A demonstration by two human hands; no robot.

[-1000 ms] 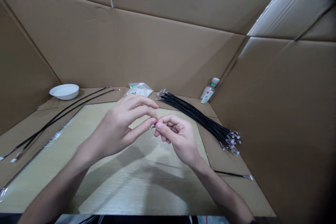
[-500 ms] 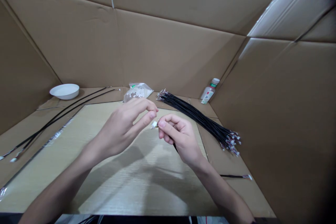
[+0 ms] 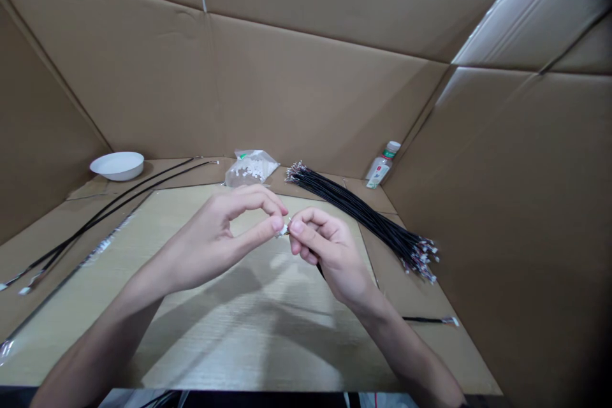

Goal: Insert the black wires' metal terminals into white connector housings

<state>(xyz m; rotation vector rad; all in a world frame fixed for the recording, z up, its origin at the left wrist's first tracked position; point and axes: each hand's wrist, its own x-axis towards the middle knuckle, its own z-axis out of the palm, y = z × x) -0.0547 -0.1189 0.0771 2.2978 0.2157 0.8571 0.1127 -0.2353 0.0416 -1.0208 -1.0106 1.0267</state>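
Note:
Between the thumb and fingers of my right hand (image 3: 322,242) is the end of a black cable (image 3: 320,269); a short stretch of it shows below the palm. A small white connector (image 3: 282,231) sticks out to the left of those fingertips, with thin wires behind it. My left hand (image 3: 229,233) arches over from the left, its thumb and fingers apart. The left thumb tip is right at the connector; whether it touches cannot be made out. Both hands are raised over the pale board (image 3: 215,325).
At the back lies a clear bag (image 3: 251,169) of small white pieces. A bundle of black cables (image 3: 363,217) and a bottle (image 3: 382,166) are to the right. Two more cables (image 3: 95,220) and a white bowl (image 3: 118,166) are on the left. Cardboard walls (image 3: 325,89) enclose the table.
My left hand has come down slightly, bringing its thumb tip to the white connector. The right hand keeps its hold on the cable and has hardly moved.

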